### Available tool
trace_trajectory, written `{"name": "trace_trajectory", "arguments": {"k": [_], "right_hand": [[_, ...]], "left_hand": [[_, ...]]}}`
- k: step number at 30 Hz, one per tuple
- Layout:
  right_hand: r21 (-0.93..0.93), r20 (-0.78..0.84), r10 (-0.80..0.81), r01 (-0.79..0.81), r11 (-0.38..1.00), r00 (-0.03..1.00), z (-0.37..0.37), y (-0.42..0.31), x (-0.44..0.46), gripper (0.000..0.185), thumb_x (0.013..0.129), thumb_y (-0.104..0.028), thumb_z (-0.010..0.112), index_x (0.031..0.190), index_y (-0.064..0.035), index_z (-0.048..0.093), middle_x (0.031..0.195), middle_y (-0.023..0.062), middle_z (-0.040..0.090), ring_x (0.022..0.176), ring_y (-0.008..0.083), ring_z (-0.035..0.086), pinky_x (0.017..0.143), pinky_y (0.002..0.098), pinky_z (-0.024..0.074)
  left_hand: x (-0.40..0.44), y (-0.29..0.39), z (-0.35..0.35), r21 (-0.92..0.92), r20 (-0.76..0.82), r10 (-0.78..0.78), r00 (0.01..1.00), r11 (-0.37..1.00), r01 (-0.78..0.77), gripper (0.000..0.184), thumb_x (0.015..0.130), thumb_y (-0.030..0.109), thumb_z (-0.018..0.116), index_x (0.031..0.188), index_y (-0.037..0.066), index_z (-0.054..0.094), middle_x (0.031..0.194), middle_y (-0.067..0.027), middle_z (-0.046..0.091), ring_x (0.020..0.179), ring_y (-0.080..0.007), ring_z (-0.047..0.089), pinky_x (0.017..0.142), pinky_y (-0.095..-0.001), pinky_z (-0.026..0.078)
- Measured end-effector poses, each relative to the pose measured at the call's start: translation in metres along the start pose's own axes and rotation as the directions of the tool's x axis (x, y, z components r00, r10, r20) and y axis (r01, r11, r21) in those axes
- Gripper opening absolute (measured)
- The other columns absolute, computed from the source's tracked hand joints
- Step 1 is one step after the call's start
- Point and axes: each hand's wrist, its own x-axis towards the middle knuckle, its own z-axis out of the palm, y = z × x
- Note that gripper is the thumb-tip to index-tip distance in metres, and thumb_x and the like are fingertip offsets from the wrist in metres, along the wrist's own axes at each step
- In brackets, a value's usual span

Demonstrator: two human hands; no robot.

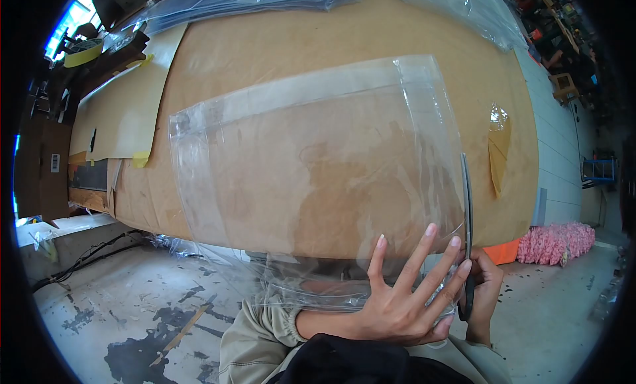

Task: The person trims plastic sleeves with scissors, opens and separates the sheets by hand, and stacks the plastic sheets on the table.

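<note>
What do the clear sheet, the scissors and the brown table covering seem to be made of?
The clear sheet is probably glossy plastic film: it's see-through with shiny creases. The scissors look metal, judging by the slim grey blade; the dark handle may be plastic. The brown table covering looks matte and wrinkled, so likely paper.

Plastic sheet [265, 165] on bench [232, 49], near edge overhanging the front. Left hand [405, 308] on its near-right corner. Scissors [469, 232] along its right edge, handle end in right hand [487, 285]. Card [126, 112] on bench left of sheet; tape roll [84, 55] farther back-left. More plastic [258, 3] along bench's back edge.
</note>
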Motion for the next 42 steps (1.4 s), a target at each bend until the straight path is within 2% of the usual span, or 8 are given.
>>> {"name": "trace_trajectory", "arguments": {"k": [11, 18, 22, 26, 29, 33, 36, 42], "right_hand": [[-0.088, -0.073, 0.149, -0.155, 0.984, 0.986, -0.023, -0.014, 0.008, 0.026, 0.075, 0.005, 0.067, 0.097, -0.001, 0.056, 0.06, -0.0015, 0.054, 0.048, 0.0038, 0.048, 0.044, 0.0192, 0.0351], [-0.237, -0.24, -0.249, 0.193, 0.952, 0.938, -0.038, -0.027, 0.076, 0.028, 0.081, 0.002, 0.062, 0.107, -0.0026, 0.052, 0.072, 0.0091, 0.062, 0.063, 0.016, 0.062, 0.055, 0.0265, 0.0451], [-0.795, -0.104, -0.469, 0.21, 0.569, 0.877, -0.023, -0.04, 0.086, 0.03, 0.087, -0.01, 0.06, 0.114, -0.0022, 0.052, 0.094, 0.0187, 0.062, 0.085, 0.038, 0.061, 0.072, 0.0402, 0.0481], [-0.889, -0.136, -0.389, 0.061, 0.454, 0.911, 0.006, -0.051, 0.072, 0.038, 0.085, -0.01, 0.061, 0.122, -0.0027, 0.05, 0.107, 0.0187, 0.053, 0.096, 0.036, 0.058, 0.078, 0.0414, 0.0472], [-0.968, -0.018, -0.704, 0.164, 0.19, 0.71, 0.017, -0.049, 0.061, 0.038, 0.084, -0.007, 0.063, 0.119, -0.0014, 0.052, 0.11, 0.0177, 0.052, 0.093, 0.036, 0.057, 0.08, 0.0419, 0.0474], [-0.502, -0.018, -0.645, 0.55, 0.667, 0.764, 0.017, -0.049, 0.028, 0.032, 0.079, -0.009, 0.071, 0.105, 0.0026, 0.058, 0.1, 0.0155, 0.058, 0.079, 0.0263, 0.062, 0.064, 0.0293, 0.0515], [-0.016, 0.276, -0.311, 0.328, 0.944, 0.91, 0.019, -0.04, 0.011, 0.028, 0.08, -0.011, 0.073, 0.099, 0.0032, 0.058, 0.085, 0.0117, 0.062, 0.072, 0.0167, 0.063, 0.059, 0.0242, 0.0508], [0.395, 0.477, 0.037, -0.251, 0.883, 0.878, 0.026, -0.028, 0.006, 0.018, 0.085, -0.007, 0.066, 0.098, 0.0032, 0.058, 0.083, 0.0077, 0.064, 0.074, 0.011, 0.062, 0.065, 0.024, 0.0514]], "left_hand": [[-0.001, -0.004, -0.011, -0.042, 0.056, -0.031, 0.998, 0.999, 0.034, 0.054, 0.074, 0.038, 0.047, 0.12, 0.015, 0.062, 0.131, -0.0123, 0.053, 0.123, -0.0459, 0.045, 0.1, -0.0699, 0.006], [0.008, -0.017, -0.021, 0.006, 0.025, 0.027, 0.999, 1.0, -0.027, 0.051, 0.084, 0.033, 0.035, 0.121, 0.01, 0.061, 0.126, -0.0167, 0.055, 0.122, -0.0463, 0.046, 0.104, -0.0657, 0.005], [0.006, -0.038, -0.037, -0.129, -0.167, 0.033, 0.985, 0.99, -0.055, 0.052, 0.085, 0.027, 0.033, 0.12, -0.002, 0.059, 0.118, -0.0208, 0.059, 0.116, -0.0351, 0.055, 0.109, -0.0584, 0.009], [0.0, -0.05, -0.032, -0.139, -0.255, 0.05, 0.966, 0.986, -0.088, 0.054, 0.086, 0.025, 0.03, 0.115, -0.011, 0.058, 0.107, -0.0227, 0.063, 0.104, -0.0315, 0.062, 0.11, -0.0517, 0.02], [-0.001, -0.052, -0.03, -0.156, -0.279, 0.056, 0.959, 0.982, -0.103, 0.054, 0.085, 0.024, 0.03, 0.115, -0.011, 0.058, 0.107, -0.0232, 0.063, 0.104, -0.0313, 0.063, 0.11, -0.0522, 0.02], [0.0, -0.051, -0.03, -0.14, -0.27, 0.06, 0.961, 0.985, -0.101, 0.054, 0.086, 0.025, 0.03, 0.115, -0.011, 0.058, 0.106, -0.0234, 0.064, 0.103, -0.0307, 0.063, 0.11, -0.0526, 0.019], [0.002, -0.049, -0.032, -0.12, -0.245, 0.058, 0.968, 0.989, -0.09, 0.054, 0.086, 0.026, 0.031, 0.115, -0.01, 0.059, 0.106, -0.0229, 0.064, 0.103, -0.0308, 0.063, 0.11, -0.0535, 0.017], [0.005, -0.05, -0.032, -0.04, -0.214, 0.092, 0.973, 0.994, -0.103, 0.053, 0.086, 0.026, 0.032, 0.117, -0.009, 0.057, 0.11, -0.0208, 0.062, 0.104, -0.0318, 0.062, 0.109, -0.056, 0.015]]}}
